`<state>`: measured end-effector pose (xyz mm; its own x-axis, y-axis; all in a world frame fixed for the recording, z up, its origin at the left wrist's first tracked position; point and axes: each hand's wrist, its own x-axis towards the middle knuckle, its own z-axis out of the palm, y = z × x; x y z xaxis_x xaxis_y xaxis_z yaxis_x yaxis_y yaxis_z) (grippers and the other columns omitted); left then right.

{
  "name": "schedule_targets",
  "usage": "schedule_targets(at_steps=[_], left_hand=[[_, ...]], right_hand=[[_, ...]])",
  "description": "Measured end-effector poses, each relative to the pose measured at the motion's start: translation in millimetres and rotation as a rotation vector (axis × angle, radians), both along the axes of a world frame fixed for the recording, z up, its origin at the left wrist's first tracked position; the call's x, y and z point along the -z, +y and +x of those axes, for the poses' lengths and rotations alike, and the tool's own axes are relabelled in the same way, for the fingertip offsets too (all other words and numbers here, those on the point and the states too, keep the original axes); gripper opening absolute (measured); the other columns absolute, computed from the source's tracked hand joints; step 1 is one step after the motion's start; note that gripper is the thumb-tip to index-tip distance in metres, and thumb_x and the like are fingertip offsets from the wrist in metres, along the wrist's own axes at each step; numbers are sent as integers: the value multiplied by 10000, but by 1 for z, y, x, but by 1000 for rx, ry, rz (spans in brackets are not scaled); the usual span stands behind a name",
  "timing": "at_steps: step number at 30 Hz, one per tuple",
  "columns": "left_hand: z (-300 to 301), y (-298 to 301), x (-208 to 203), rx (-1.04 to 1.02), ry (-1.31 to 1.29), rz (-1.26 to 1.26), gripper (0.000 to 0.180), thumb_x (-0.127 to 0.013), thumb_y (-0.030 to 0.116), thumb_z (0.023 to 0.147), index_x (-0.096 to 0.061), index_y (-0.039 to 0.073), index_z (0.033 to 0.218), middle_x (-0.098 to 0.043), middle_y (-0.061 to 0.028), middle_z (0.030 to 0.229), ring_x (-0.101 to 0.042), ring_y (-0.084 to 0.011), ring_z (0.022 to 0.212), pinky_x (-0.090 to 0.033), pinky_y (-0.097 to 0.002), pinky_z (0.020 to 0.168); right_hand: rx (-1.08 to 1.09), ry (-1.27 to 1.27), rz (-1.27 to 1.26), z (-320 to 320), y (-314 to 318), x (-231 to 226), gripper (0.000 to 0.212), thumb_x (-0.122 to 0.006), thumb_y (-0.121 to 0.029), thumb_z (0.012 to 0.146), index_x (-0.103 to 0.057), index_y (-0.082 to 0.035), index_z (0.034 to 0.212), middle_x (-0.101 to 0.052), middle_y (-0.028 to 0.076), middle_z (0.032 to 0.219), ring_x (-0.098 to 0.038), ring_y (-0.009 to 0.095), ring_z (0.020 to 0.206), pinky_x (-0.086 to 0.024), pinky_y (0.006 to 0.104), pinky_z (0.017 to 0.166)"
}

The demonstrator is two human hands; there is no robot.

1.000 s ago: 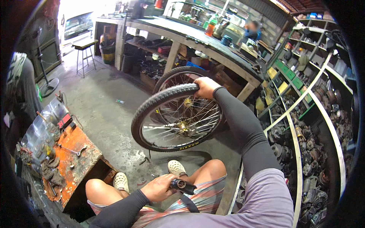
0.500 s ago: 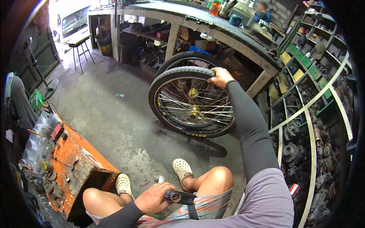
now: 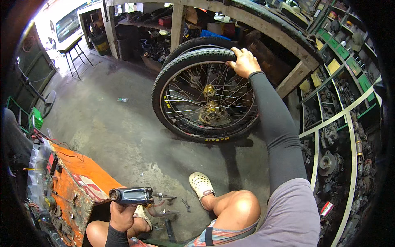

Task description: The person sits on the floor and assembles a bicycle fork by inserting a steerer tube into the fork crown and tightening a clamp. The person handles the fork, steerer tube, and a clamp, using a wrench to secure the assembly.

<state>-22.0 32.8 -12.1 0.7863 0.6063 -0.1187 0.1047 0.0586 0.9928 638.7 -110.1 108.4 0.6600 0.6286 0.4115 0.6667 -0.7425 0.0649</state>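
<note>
My right hand [image 3: 245,62] is closed over the top of the near bicycle wheel [image 3: 158,96], thumb on one side of the black knobby tire and fingers on the other. That wheel has thin spokes and a gold hub. A second bicycle wheel [image 3: 187,46] stands close behind it, mostly covered. Low at the left, my left hand [image 3: 122,216] grips a glossy black bicycle frame [image 3: 138,195] by a short tube whose round open end points left. The rest of the frame is largely hidden by my hand and legs.
An orange worn box [image 3: 74,164] with tools and clear containers stands at my left. Beyond the wheels runs a long workbench [image 3: 177,29]. Shelves [image 3: 349,111] full of metal parts line the right. A stool [image 3: 73,55] stands by the doorway; a small packet [image 3: 122,99] lies on the floor.
My left hand has moved left and up with the black frame, turning its open end leftward. My right hand keeps its hold on the wheel, which looks slightly more upright. The view has tilted down.
</note>
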Motion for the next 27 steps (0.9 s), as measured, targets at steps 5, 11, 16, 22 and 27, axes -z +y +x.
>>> schedule_targets(at_steps=[5,11,16,22,27], left_hand=[[6,-2,-7,44,38,27,475,-836,65,980,-574,-13,1369,-707,-101,1211,-705,-195,1101,-580,-365,984],[3,-3,-1,68,-6,87,466,-832,49,964,-584,-21,1353,-702,-109,1201,-702,-194,1084,-582,-368,970],[-2,-3,-2,43,13,119,457,-820,4,958,-586,-22,1350,-714,-104,1168,-711,-192,1050,-586,-362,966],[-3,-2,0,-4,18,45,456,-825,8,971,-585,-19,1358,-712,-105,1207,-706,-196,1111,-576,-360,990],[-1,0,-9,-46,56,-6,484,-865,121,974,-593,-8,1353,-716,-105,1225,-701,-201,1128,-567,-370,1010]], right_hand=[[-59,-107,76,-24,-23,9,695,-839,-525,934,-633,-179,1501,-684,182,1284,-674,411,1242,-573,555,1042],[87,-55,110,-12,-43,12,674,-842,-451,948,-619,-181,1524,-680,199,1339,-655,428,1284,-553,558,1086],[114,58,84,27,-60,22,784,-835,-380,970,-495,-168,1645,-627,211,1505,-597,444,1408,-475,569,1189],[155,-67,80,24,-51,37,891,-842,-350,962,-390,-176,1709,-491,194,1678,-443,411,1569,-361,603,1285],[-446,-5,441,-98,-3,111,244,-771,-146,954,-730,-21,1160,-762,196,1162,-725,408,1071,-568,504,1001]])
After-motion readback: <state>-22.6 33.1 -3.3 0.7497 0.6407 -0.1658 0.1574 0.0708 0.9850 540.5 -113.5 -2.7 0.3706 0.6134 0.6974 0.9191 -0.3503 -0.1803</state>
